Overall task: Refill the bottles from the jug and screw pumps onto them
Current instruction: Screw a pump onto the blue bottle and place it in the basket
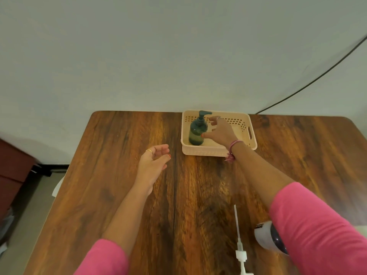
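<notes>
A dark green bottle with its pump screwed on stands upright in the left part of a cream basket at the table's far edge. My right hand reaches into the basket, fingers spread, thumb tip touching the bottle's side; it grips nothing. My left hand hovers over the table left of the basket, fingers loosely curled and empty. A loose white pump with a long tube lies near the front edge. A white bottle with a dark band lies partly hidden under my right sleeve.
The wooden table has a wall right behind it. A black cable runs down the wall at the right. A dark red cabinet stands left of the table. No jug is in view.
</notes>
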The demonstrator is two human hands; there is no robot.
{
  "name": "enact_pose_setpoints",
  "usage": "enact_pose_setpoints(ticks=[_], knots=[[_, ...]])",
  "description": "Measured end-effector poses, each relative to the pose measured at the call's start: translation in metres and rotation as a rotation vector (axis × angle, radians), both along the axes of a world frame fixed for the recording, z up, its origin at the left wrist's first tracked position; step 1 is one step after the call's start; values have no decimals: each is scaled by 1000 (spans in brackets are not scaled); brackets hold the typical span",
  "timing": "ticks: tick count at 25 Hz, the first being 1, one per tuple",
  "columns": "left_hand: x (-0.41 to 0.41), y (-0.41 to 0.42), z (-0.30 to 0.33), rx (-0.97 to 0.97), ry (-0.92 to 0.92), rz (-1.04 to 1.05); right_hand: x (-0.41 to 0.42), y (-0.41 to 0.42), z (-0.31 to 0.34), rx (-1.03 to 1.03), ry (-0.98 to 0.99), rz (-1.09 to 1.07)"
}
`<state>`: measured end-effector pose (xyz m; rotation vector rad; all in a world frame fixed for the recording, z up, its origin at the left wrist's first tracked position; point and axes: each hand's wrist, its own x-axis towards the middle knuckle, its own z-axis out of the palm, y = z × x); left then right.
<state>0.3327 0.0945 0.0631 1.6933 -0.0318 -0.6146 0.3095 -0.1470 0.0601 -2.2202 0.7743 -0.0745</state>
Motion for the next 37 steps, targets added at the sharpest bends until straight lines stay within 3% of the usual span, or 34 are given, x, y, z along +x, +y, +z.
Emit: enact_pose_setpoints(ticks=[10, 15, 19, 25, 28, 31, 33, 37], knots=[[-104, -19, 1, 42, -38, -75, -163, 21, 89, -67, -116, 126], [-173, -31, -11, 33, 16, -37, -249, 42, 61, 49, -161, 217], [-215, -37, -22, 62, 49, 15, -290, 52, 11, -21, -55, 355], [-250, -47, -26, 70, 40, 81, -319, 61, -54, -369, 247, 961], [-260, -53, -30, 96, 32, 87, -321, 72, -64, -500, 306, 1109], [-265, -57, -30, 102, 19, 92, -322, 73, -72, -532, 215, 1119], [-265, -57, -27, 96, -7, 101, -325, 66, -68, -466, 54, 1098], [-253, -51, -22, 101, -94, 148, -331, 42, -11, -115, -291, 976]])
